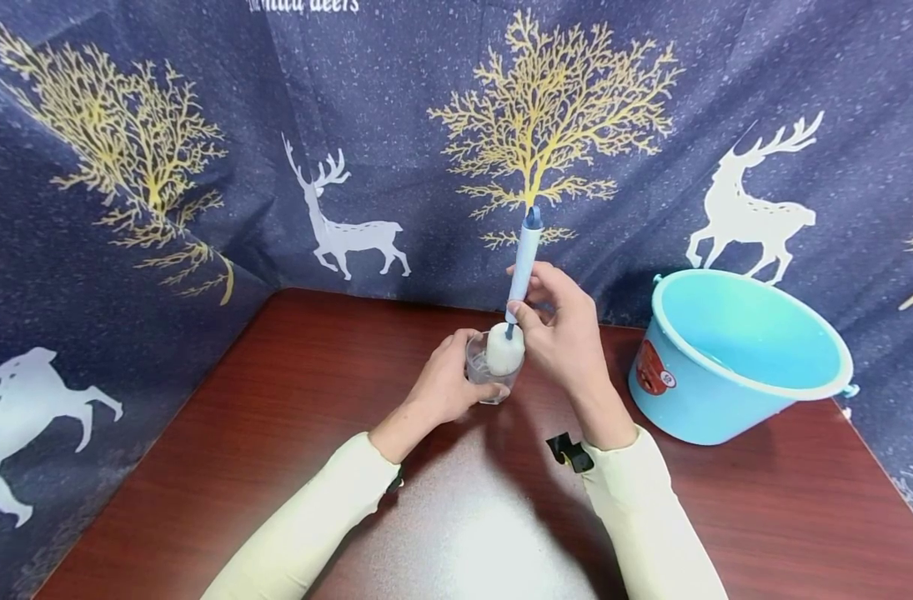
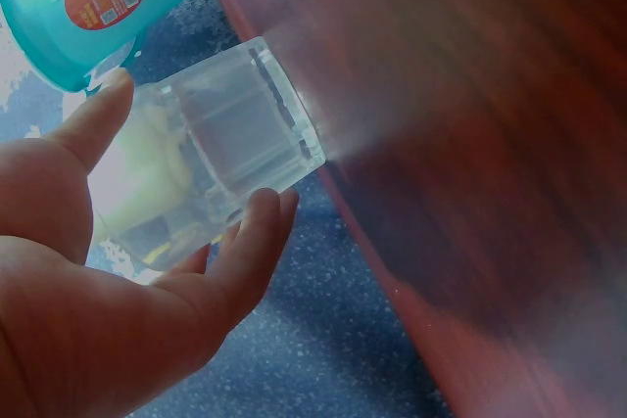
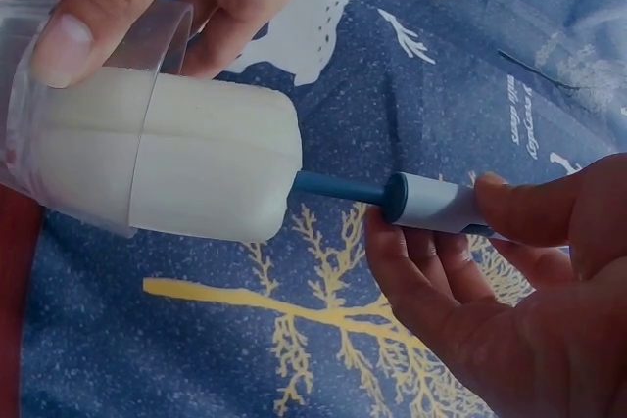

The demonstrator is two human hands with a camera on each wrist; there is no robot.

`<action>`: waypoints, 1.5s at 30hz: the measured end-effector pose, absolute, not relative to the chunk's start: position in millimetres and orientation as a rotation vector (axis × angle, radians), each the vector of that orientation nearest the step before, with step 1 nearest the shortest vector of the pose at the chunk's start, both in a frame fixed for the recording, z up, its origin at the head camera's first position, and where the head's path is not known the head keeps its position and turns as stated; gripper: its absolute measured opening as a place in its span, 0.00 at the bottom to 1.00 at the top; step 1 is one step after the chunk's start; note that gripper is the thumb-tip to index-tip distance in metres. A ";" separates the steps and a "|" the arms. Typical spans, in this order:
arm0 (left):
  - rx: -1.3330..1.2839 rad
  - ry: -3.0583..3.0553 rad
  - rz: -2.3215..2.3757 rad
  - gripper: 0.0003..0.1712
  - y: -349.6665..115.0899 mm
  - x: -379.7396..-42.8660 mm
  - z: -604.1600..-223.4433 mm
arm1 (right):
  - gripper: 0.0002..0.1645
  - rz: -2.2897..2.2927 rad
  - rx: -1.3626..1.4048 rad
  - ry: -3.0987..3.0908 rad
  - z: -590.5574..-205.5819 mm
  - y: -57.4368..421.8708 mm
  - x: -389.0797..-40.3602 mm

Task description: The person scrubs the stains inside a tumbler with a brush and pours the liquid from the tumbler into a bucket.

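Note:
A clear cup [image 1: 480, 372] stands upright on the table, and my left hand [image 1: 443, 385] grips it around the side. In the left wrist view, the thumb and fingers lie on opposite sides of the cup [image 2: 240, 129]. A cup brush has its white sponge head [image 1: 505, 350] partly down inside the cup; the upper part sticks out above the rim. My right hand [image 1: 564, 332] pinches the brush's light blue handle [image 1: 527, 254], which points up and leans slightly right. The right wrist view shows the thin dark blue neck [image 3: 338, 187] between sponge and handle.
A light blue bucket [image 1: 674, 408] with a red label stands to the right of the hands, tilted in view. The reddish-brown wooden table [image 1: 306, 358] meets a dark blue cloth [image 1: 396, 108] printed with deer and golden trees.

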State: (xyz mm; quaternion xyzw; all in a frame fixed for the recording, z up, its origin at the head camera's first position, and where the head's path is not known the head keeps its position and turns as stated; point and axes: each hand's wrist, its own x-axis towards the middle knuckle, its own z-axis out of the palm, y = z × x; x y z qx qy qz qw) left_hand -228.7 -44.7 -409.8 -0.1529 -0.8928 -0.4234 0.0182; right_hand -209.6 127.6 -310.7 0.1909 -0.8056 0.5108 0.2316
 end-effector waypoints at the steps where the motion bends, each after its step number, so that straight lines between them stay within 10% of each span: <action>1: -0.476 -2.774 -1.311 0.52 -44.7 -228.7 -410.0 | 0.24 1.403 0.527 -2.217 -310.8 127.5 -209.5; 45: -0.480 -2.774 -1.278 0.53 -45.2 -228.3 -409.8 | 0.18 1.531 0.394 -2.244 -316.1 127.5 -212.7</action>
